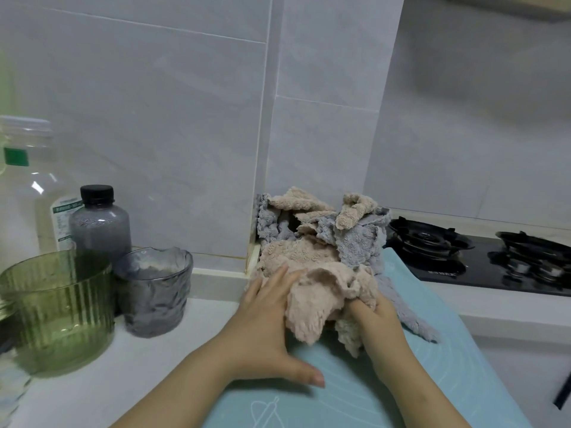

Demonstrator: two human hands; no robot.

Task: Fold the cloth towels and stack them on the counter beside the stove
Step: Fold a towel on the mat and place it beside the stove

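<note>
Leftward, green cup (pixel 58 310), grey cup (pixel 154 291), bottle (pixel 99 223) beside towels (pixel 309 251).

On my feed both forearms are bare right down to the frame's edge, as are the left hand (pixel 265 329) and right hand (pixel 378 322). The left thumbnail is short, rounded and plain; the right fingertips are hidden from me.

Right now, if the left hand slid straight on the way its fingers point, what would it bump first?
The beige towel: the fingers of the left hand rest on it. Pushing on, it would probably shove into the towel pile.
</note>
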